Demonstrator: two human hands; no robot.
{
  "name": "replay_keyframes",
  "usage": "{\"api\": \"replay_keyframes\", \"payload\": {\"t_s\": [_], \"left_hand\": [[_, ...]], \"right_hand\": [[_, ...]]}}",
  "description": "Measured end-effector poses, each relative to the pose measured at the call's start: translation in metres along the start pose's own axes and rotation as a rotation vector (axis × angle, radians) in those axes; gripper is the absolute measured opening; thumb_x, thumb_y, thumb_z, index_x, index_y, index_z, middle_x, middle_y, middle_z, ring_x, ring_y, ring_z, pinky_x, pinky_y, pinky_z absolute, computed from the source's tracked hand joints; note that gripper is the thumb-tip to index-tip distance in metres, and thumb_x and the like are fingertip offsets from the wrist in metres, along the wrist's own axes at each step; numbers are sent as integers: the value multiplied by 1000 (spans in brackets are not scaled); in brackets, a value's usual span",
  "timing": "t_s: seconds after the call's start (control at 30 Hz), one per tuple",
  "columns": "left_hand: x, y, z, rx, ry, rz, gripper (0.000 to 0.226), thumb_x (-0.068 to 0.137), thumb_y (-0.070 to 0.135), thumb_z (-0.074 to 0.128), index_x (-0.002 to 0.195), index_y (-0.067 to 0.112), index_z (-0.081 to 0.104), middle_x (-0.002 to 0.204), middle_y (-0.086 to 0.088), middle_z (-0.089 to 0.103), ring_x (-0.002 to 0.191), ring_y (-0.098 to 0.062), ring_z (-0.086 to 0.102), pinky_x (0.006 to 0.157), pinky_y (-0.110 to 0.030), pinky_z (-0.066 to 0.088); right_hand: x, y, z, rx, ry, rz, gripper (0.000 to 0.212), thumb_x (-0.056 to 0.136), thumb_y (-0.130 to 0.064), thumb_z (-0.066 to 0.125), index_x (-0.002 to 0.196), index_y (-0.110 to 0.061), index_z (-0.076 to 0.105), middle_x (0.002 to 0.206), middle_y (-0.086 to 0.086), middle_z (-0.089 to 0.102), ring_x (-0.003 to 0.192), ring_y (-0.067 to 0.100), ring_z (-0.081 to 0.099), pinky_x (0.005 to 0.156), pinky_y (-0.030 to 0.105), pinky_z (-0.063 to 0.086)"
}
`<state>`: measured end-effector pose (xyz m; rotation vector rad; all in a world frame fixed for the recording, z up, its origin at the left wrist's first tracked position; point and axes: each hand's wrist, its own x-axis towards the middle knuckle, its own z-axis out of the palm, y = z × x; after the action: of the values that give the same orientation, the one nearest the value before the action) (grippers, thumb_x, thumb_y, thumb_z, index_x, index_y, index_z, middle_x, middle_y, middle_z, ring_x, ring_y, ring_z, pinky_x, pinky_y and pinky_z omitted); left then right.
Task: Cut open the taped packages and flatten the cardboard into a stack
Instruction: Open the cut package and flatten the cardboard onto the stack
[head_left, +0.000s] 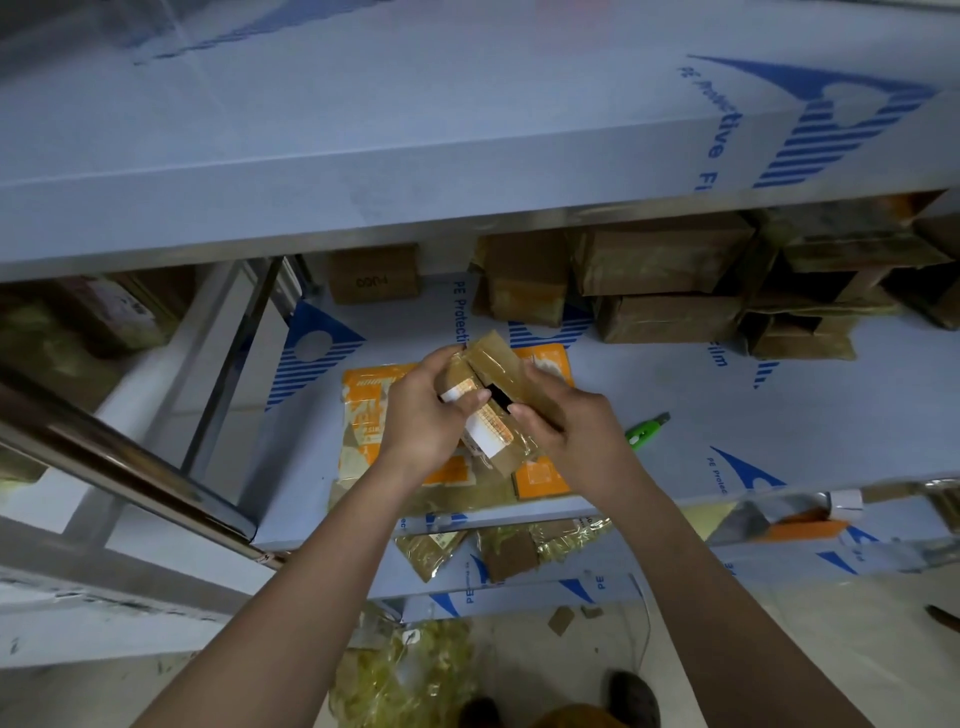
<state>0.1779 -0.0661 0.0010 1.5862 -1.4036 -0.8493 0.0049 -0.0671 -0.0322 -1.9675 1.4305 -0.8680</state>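
Setting: steel shelving wrapped in blue-printed protective film; the middle shelf (675, 415) serves as the work surface.
Package in hand: a small taped package (493, 384) held up between both hands over the shelf, its top flaps parted to show a dark gap.
Left hand (423, 410): fingers curled round the package's left side, thumb across the white label.
Right hand (563, 421): gripping the right side, fingers hooked at the opened flap, seemingly prying it wider.
Cutter: a green utility knife (644, 431) lies on the shelf just right of the right hand, untouched.
Done so far: flattened orange-printed cardboard (363, 410) lies stacked under the hands; loose tape and wrap litter the floor (415, 675).
Left to do: this package looks cut but not flattened; several taped boxes (665, 270) wait at the back of the shelf.
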Motion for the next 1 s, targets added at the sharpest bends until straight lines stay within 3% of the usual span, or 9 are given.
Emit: {"api": "replay_keyframes", "payload": {"t_s": [0.07,0.17,0.3,0.4,0.5,0.7,0.87,0.93,1.0], "left_hand": [[0,0,-1,13,-18,6,46,85,11,74,127,24,60,102,13,63,100,-8,62,83,-19,52],[0,1,-4,45,-80,11,56,85,9,73,136,25,55,111,15,58,93,13,53,74,2,39],[-3,3,2,99,-147,36,64,89,19,71,144,34,42,132,14,41,111,7,38,87,-3,30],[-9,6,11,98,-139,14,69,86,29,74,145,39,40,139,6,32,117,-1,36,91,-10,33],[-15,9,17,74,-7,-8,75,81,28,79,144,35,39,130,1,33,98,5,47,73,5,34],[-17,21,11,-185,78,56,51,81,5,77,119,27,51,101,13,59,84,17,60,70,-10,51],[-17,15,2,-188,-21,55,25,94,7,60,112,23,67,101,13,70,93,5,64,75,-8,49],[-19,12,1,-148,-40,47,23,100,14,53,103,32,67,93,18,70,86,7,64,66,-5,45],[-18,12,1,-128,-54,32,21,100,16,53,100,33,65,87,21,70,82,11,62,61,-2,42]], "right_hand": [[-1,0,-7,100,9,19,18,101,-27,52,108,-23,69,68,-7,57,60,1,53,61,22,41],[-7,2,-19,241,82,65,47,105,-20,43,59,-24,34,50,-10,29,46,5,31,51,20,24],[-28,14,-23,488,51,158,48,100,-46,45,61,-17,48,57,6,39,57,12,41,57,28,35],[-36,12,-23,609,43,203,37,102,-38,43,94,-17,73,83,-2,74,83,12,69,75,24,54],[-38,7,-22,658,63,222,31,103,-28,44,100,-25,74,100,4,76,101,21,70,88,34,57],[-36,10,-10,716,212,293,32,102,-33,45,89,-30,74,99,14,72,101,35,67,93,60,52],[-33,19,2,869,268,526,25,102,-28,47,99,-8,63,116,37,53,114,45,57,78,26,59],[-33,19,-2,702,378,479,7,102,-19,51,103,-20,58,99,21,61,105,38,61,73,9,51],[-30,23,-10,506,526,344,31,94,-8,63,117,-25,51,101,5,60,98,22,60,75,13,50]]}}
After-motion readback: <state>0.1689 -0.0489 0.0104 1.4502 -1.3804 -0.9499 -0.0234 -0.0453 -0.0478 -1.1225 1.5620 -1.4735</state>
